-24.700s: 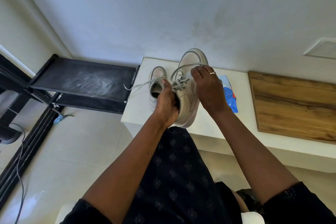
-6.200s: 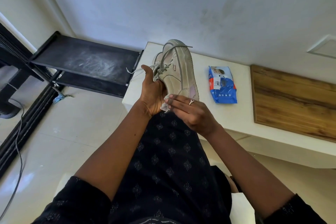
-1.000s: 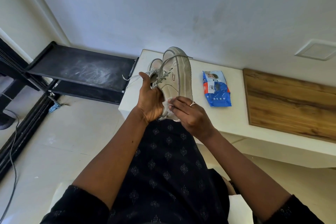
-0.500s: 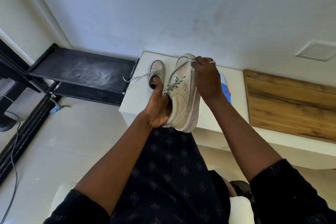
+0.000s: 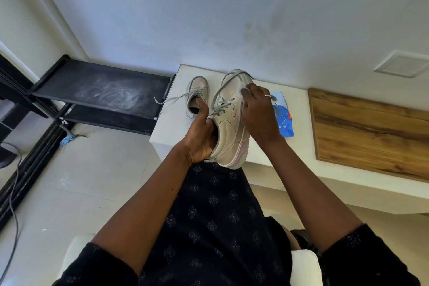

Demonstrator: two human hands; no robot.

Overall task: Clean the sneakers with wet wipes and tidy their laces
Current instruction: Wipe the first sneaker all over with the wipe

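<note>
My left hand (image 5: 201, 136) grips a beige sneaker (image 5: 228, 127) by its opening and heel side, holding it up above the edge of the white table (image 5: 299, 146), toe pointing away. My right hand (image 5: 258, 114) lies over the sneaker's right side and presses a white wet wipe (image 5: 242, 93) against it near the toe; most of the wipe is hidden under the fingers. The grey laces (image 5: 222, 105) hang loose. The second sneaker (image 5: 197, 97) stands on the table behind my left hand, its lace trailing left.
A blue pack of wet wipes (image 5: 284, 118) lies on the table, partly behind my right hand. A wooden board (image 5: 371, 134) covers the table's right part. A black metal rack (image 5: 99, 93) stands to the left, with a cable (image 5: 14, 183) on the floor.
Over the last second my right hand with the wipe went from the sneaker's heel end up to its toe side. The sneaker has turned more upright in my left hand.
</note>
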